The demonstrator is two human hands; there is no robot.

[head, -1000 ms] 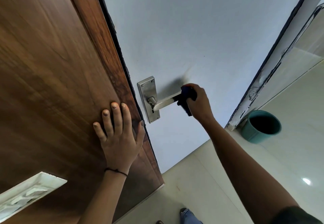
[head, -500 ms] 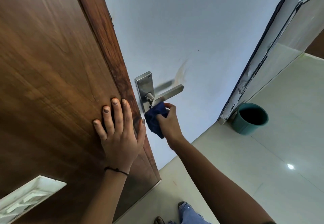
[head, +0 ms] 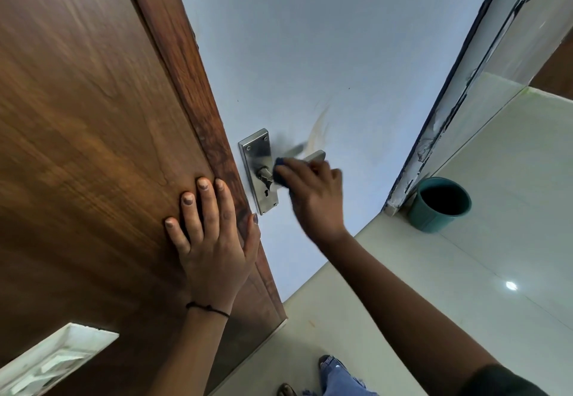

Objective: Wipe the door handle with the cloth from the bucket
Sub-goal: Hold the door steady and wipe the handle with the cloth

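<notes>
A steel door handle (head: 316,157) juts from its steel backplate (head: 257,160) on the edge of the brown wooden door (head: 93,116). My right hand (head: 313,194) is wrapped over the lever near its base, gripping a dark blue cloth (head: 279,172); only a corner of the cloth shows beside the fingers. The hand hides most of the lever and is blurred. My left hand (head: 210,234) lies flat on the door face with fingers spread, beside the backplate. A teal bucket (head: 440,203) stands on the floor at the right, by the door frame.
A pale blue wall (head: 341,39) rises behind the handle, with a brownish smear near it. A chipped door frame (head: 434,135) runs down to the glossy tile floor (head: 465,287). A white recessed fitting (head: 52,361) sits low on the door. My jeans and shoe (head: 335,377) show below.
My right hand with the cloth slid from the lever's tip down under its base, then back up onto the lever near the backplate. My left hand stayed flat on the door.
</notes>
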